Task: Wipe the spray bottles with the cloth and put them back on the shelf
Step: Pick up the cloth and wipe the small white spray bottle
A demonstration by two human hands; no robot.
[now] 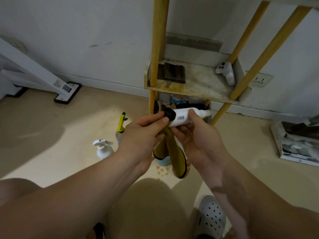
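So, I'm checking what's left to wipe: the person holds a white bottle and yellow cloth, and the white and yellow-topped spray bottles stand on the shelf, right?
Not the shelf: in the head view the white spray bottle and the yellow-topped spray bottle stand on the floor. The rest holds: the right hand grips the held bottle, the left hand the cloth.

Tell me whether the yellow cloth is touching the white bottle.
Touching. The head view shows the left hand pressing the yellow cloth against the base end of the white bottle, which the right hand grips.
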